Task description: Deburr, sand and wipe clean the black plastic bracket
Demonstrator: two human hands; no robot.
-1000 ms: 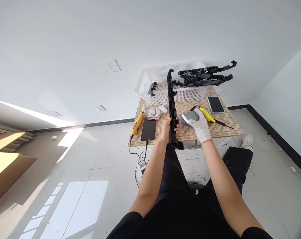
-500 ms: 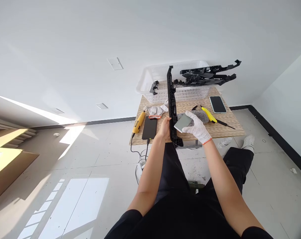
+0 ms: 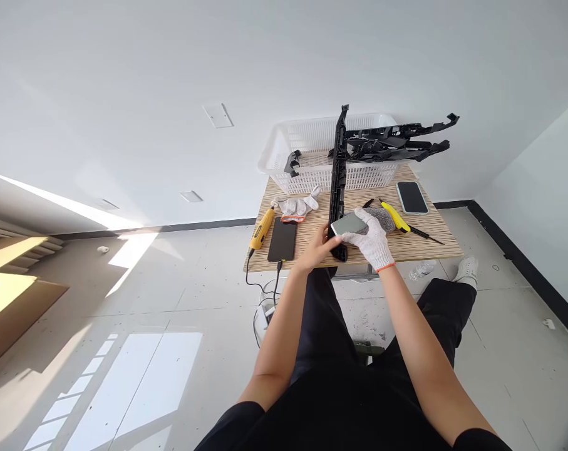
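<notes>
Left of the away-pointing black strip [image 3: 339, 181], my left grip [image 3: 318, 249] is pinching it, my right grip [image 3: 372, 239] clasping the grey block [image 3: 350, 223] opposite

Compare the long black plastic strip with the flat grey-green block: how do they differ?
The long black plastic strip is far longer and narrower than the flat grey-green block. The strip is black with an uneven, ribbed surface; the block shows a plain grey-green face and whitish edge. The strip is in the bare left hand's grip; the block, in the gloved right hand's. Both are held.
</notes>
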